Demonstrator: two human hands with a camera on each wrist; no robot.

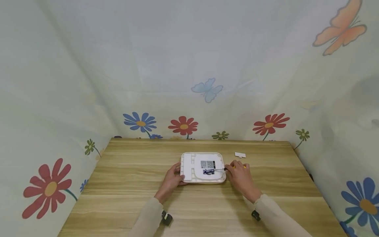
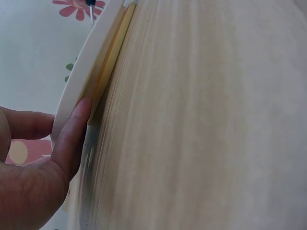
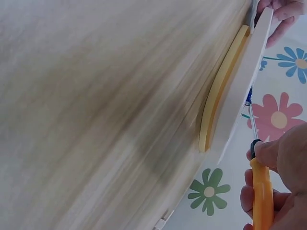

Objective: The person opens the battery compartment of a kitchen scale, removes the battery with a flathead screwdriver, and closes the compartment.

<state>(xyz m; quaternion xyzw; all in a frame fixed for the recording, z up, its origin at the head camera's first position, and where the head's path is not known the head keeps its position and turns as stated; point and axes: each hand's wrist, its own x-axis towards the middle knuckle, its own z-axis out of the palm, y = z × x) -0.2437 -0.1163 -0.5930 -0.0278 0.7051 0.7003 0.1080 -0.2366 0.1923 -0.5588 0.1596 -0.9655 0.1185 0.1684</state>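
Note:
A white rectangular plastic device (image 1: pixel 187 168) with rounded corners lies with its ribbed, labelled side up, over a yellow part (image 3: pixel 209 110) at the table. Dark blue batteries (image 1: pixel 208 171) sit in a recess near its middle. My left hand (image 1: pixel 172 177) grips the device's left edge, the thumb and a finger on either side of the rim in the left wrist view. In my right hand (image 1: pixel 240 176) is a screwdriver (image 3: pixel 262 196) with a yellow handle and black collar. Its thin metal shaft reaches over the device's right edge, the tip right at the batteries.
Beyond my right hand, a small white battery cover (image 1: pixel 240 154) lies on the wooden table (image 1: pixel 136 164). A pale curtain (image 1: pixel 165 65) printed with flowers and butterflies stands around the table's back and sides. Black camera mounts (image 1: pixel 166 218) show at both wrists.

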